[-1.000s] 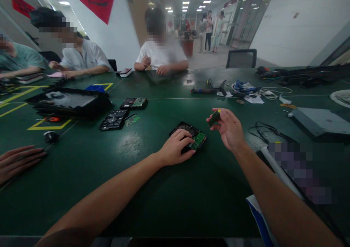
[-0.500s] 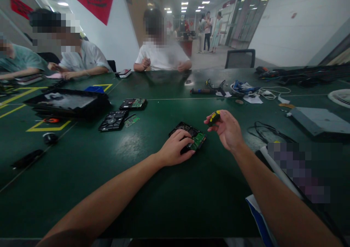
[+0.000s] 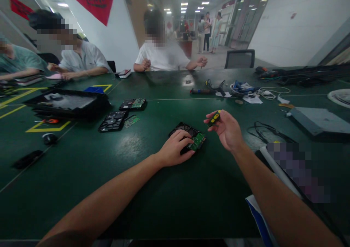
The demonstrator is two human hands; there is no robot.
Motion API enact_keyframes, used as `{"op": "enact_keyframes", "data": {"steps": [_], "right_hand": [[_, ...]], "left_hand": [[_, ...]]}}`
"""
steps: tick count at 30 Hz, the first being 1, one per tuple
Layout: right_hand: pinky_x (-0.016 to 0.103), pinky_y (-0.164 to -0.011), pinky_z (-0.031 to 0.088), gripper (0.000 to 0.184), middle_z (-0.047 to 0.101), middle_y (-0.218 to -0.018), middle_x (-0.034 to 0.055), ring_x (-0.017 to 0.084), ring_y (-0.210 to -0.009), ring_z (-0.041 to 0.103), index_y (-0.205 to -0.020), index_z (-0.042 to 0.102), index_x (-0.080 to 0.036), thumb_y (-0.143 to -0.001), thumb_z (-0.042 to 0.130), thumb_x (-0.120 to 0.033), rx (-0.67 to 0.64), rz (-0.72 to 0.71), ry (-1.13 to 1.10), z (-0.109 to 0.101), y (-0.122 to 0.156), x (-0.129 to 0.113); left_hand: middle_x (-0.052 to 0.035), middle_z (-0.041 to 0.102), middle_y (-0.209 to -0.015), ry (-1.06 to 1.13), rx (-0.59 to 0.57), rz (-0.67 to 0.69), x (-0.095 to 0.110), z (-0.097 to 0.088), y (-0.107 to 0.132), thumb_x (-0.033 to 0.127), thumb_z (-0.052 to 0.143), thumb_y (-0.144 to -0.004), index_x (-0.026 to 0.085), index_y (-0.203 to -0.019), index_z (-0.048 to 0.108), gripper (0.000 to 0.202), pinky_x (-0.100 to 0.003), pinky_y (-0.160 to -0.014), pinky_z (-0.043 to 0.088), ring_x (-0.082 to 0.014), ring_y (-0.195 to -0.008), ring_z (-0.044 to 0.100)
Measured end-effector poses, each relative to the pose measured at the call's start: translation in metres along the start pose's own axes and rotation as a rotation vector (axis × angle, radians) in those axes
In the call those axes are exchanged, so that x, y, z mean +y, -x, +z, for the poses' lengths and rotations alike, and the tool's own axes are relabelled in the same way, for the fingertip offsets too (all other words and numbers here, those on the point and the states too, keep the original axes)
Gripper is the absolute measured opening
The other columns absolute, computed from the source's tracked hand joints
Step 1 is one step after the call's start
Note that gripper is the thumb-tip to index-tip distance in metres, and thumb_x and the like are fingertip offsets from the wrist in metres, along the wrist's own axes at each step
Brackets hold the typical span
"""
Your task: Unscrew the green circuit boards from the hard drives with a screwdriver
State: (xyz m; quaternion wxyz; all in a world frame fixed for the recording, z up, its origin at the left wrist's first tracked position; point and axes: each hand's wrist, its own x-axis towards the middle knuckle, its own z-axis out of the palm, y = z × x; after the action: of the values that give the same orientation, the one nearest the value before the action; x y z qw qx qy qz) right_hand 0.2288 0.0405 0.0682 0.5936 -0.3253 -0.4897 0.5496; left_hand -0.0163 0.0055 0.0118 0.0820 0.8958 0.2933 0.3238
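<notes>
A hard drive point(image 3: 199, 142) lies on the green table in front of me, its green circuit board facing up. My left hand point(image 3: 175, 148) grips it from the near left, fingers curled over its top and covering part of it. Held between the fingertips and thumb of my right hand point(image 3: 228, 129) is a screwdriver point(image 3: 214, 119) with a dark green and yellow handle. It slants above the drive's right end; its tip is too fine to make out clearly.
Left of the drive lie two more hard drives point(image 3: 112, 121) and a loose circuit board point(image 3: 132, 121). A black tray point(image 3: 68, 103) stands farther left. Cables point(image 3: 243, 88) and a grey metal box point(image 3: 321, 120) occupy the right side. A person point(image 3: 164, 55) sits opposite.
The screwdriver handle has turned slightly in my right hand. My left hand and the hard drive stay put. The person opposite has moved one hand outward to the right.
</notes>
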Motion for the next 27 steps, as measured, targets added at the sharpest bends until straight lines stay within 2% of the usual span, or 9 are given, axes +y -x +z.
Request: {"op": "enact_keyframes", "data": {"steps": [3, 9, 13, 17, 20, 24, 27], "right_hand": [[0.026, -0.056, 0.057, 0.035, 0.074, -0.102, 0.004, 0.02, -0.088, 0.074, -0.097, 0.07, -0.026, -0.094, 0.067, -0.061, 0.0, 0.014, -0.025, -0.0005, -0.0008, 0.0001], [0.023, -0.054, 0.051, 0.024, 0.071, -0.102, 0.0026, 0.017, -0.087, 0.068, -0.103, 0.076, -0.03, -0.091, 0.074, -0.051, 0.033, -0.033, 0.035, -0.0013, -0.0006, -0.0013], [0.023, -0.053, 0.049, 0.02, 0.072, -0.106, 0.0038, 0.017, -0.09, 0.067, -0.097, 0.077, -0.028, -0.09, 0.077, -0.047, 0.031, -0.034, 0.037, -0.0014, -0.0003, -0.0008], [0.026, -0.058, 0.055, 0.029, 0.073, -0.106, 0.0042, 0.02, -0.093, 0.071, -0.098, 0.075, -0.028, -0.092, 0.071, -0.055, 0.009, -0.007, 0.002, -0.0009, -0.0005, 0.0009], [0.027, -0.059, 0.056, 0.033, 0.074, -0.106, 0.0046, 0.02, -0.092, 0.072, -0.101, 0.075, -0.027, -0.095, 0.066, -0.058, 0.01, 0.015, -0.038, -0.0007, -0.001, 0.0017], [0.024, -0.055, 0.052, 0.023, 0.072, -0.109, 0.0033, 0.018, -0.09, 0.069, -0.1, 0.077, -0.027, -0.092, 0.074, -0.049, 0.028, -0.019, -0.027, -0.001, -0.0009, 0.0014], [0.022, -0.053, 0.051, 0.024, 0.071, -0.106, 0.0038, 0.016, -0.088, 0.067, -0.104, 0.079, -0.027, -0.092, 0.075, -0.047, 0.03, -0.029, 0.001, -0.0014, -0.0001, 0.0009]], "left_hand": [[-0.0133, 0.064, -0.125, 0.0, 0.002, 0.001, -0.0006, 0.0007, 0.0004, 0.036, 0.071, -0.095, 0.023, -0.123, 0.065, 0.032, -0.055, -0.106, 0.052, -0.0313, -0.124, 0.059], [-0.0129, 0.063, -0.125, -0.009, -0.009, 0.002, -0.0017, 0.0007, 0.0009, 0.038, 0.07, -0.096, 0.023, -0.124, 0.065, 0.032, -0.054, -0.107, 0.052, -0.0309, -0.124, 0.059], [-0.0132, 0.063, -0.125, -0.013, -0.016, 0.004, -0.0002, -0.0009, 0.0006, 0.038, 0.068, -0.098, 0.021, -0.124, 0.064, 0.031, -0.053, -0.108, 0.052, -0.0305, -0.124, 0.059], [-0.0133, 0.063, -0.127, -0.007, -0.016, -0.011, 0.0005, -0.0006, 0.0006, 0.039, 0.069, -0.098, 0.021, -0.125, 0.062, 0.034, -0.054, -0.108, 0.052, -0.0309, -0.125, 0.059], [-0.0139, 0.063, -0.128, -0.013, -0.016, -0.021, 0.0002, 0.0003, 0.0007, 0.04, 0.069, -0.097, 0.021, -0.129, 0.061, 0.039, -0.054, -0.108, 0.052, -0.0316, -0.125, 0.058], [-0.0159, 0.06, -0.133, -0.058, -0.026, -0.025, -0.0005, 0.0005, 0.0009, 0.046, 0.071, -0.095, 0.019, -0.138, 0.059, 0.052, -0.056, -0.112, 0.05, -0.0341, -0.129, 0.054], [-0.0163, 0.058, -0.137, -0.085, -0.041, -0.029, -0.0011, 0.0008, 0.0013, 0.049, 0.071, -0.095, 0.02, -0.141, 0.059, 0.056, -0.057, -0.114, 0.047, -0.0357, -0.133, 0.051]]}}
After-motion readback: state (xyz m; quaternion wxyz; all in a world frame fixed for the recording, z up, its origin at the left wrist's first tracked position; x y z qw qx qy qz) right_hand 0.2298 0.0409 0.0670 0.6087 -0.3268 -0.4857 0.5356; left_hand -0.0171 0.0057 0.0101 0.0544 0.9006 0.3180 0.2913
